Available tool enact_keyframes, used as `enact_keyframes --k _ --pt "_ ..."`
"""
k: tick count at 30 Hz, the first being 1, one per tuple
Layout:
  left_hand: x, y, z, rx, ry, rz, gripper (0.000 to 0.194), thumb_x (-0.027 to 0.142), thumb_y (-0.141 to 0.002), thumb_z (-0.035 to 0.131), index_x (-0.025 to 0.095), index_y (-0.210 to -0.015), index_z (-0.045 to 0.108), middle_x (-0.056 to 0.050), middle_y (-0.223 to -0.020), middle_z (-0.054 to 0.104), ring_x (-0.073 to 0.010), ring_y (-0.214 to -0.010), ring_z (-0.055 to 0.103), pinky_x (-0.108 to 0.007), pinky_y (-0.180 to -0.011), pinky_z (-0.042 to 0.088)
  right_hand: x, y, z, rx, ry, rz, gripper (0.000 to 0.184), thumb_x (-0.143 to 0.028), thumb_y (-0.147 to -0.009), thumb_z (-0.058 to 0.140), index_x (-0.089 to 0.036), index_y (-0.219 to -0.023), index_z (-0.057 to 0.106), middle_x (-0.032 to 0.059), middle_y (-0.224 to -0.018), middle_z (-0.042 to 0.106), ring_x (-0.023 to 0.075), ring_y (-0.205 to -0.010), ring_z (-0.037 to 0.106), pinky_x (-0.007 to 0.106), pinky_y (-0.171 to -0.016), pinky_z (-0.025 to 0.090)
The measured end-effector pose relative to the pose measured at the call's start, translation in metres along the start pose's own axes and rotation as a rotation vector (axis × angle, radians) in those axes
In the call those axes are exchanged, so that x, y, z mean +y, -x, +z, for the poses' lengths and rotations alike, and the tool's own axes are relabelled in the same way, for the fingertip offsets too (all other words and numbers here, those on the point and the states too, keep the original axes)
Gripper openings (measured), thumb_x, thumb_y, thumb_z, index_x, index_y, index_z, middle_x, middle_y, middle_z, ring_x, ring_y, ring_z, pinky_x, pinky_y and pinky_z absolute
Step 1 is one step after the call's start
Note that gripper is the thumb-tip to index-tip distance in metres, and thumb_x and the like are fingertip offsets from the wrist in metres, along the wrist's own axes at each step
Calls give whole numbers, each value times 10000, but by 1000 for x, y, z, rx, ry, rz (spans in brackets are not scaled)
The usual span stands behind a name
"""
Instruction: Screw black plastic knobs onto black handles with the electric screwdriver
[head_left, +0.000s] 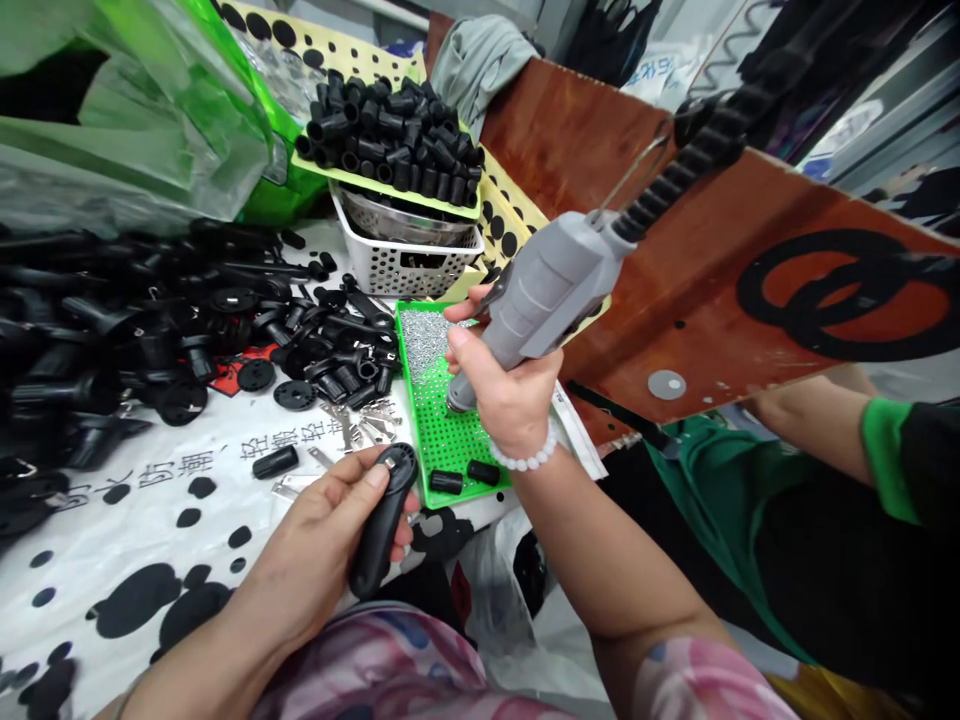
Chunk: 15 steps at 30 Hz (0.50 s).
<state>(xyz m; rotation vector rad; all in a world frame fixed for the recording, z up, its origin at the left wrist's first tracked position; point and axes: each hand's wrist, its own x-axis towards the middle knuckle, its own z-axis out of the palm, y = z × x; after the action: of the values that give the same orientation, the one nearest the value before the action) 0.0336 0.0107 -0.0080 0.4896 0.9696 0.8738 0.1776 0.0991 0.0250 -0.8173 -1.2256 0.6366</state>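
Note:
My left hand (337, 525) is closed round a black plastic handle-like part (384, 530), its thumb pressing on the round end where a small metal piece shows. In my right hand (517, 395) is a grey electric screwdriver (551, 280), tilted with its tip pointing down into a green perforated tray (442, 425). Small silvery screws (431, 340) fill the tray's far end. Two short black tubes (446, 482) lie at its near end. Whether the tip touches a screw I cannot tell. Thin metal strips (375, 420) lie left of the tray.
A large heap of black plastic parts (150, 330) covers the table's left side. Behind the tray stands a white basket (405, 265) under a pile of black tubes (397, 130). A reddish-brown board (637, 180) rises at the right, with another person's arm (817, 415) beyond it.

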Motion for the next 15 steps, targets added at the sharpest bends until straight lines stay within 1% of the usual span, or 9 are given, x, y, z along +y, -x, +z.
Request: enact_keyframes --k 5,8,11,13,15 --pt "0 -2 -2 -16 2 -39 343 326 -714 749 160 -927 539 -53 -679 678 -115 -502 559 -222 -475 491 -3 3 0 -8 24 -4 175 -182 -687 690 -212 -844 620 -1 -766 666 126 -568 589 356 -695 575" --pt "1 -2 -3 -36 0 -34 298 286 -750 716 161 -956 540 -59 -708 680 -122 -514 570 -235 -489 498 -5 4 1 -11 22 -3 176 -176 -691 682 -215 -850 615 -5 -775 662 126 -584 594 348 -700 576" --pt "2 -2 -2 -23 -3 -33 276 256 -767 694 161 -974 538 -58 -713 679 -125 -512 573 -244 -490 503 -5 5 1 -5 35 -1 173 -177 -696 679 -217 -852 616 -3 -788 659 135 -622 608 348 -710 576" --pt "3 -2 -2 -26 -4 -34 268 259 -764 695 159 -965 548 -58 -710 681 -122 -503 575 -240 -489 504 -5 5 0 -1 45 -3 155 -183 -700 680 -216 -839 619 3 -803 661 135 -628 609 335 -681 574" --pt "3 -1 -2 -32 -1 -33 286 276 -746 713 160 -960 563 -54 -698 684 -121 -497 581 -234 -486 507 -3 4 0 -1 43 -3 126 -192 -702 680 -212 -813 622 9 -815 662 123 -592 593 310 -611 561"
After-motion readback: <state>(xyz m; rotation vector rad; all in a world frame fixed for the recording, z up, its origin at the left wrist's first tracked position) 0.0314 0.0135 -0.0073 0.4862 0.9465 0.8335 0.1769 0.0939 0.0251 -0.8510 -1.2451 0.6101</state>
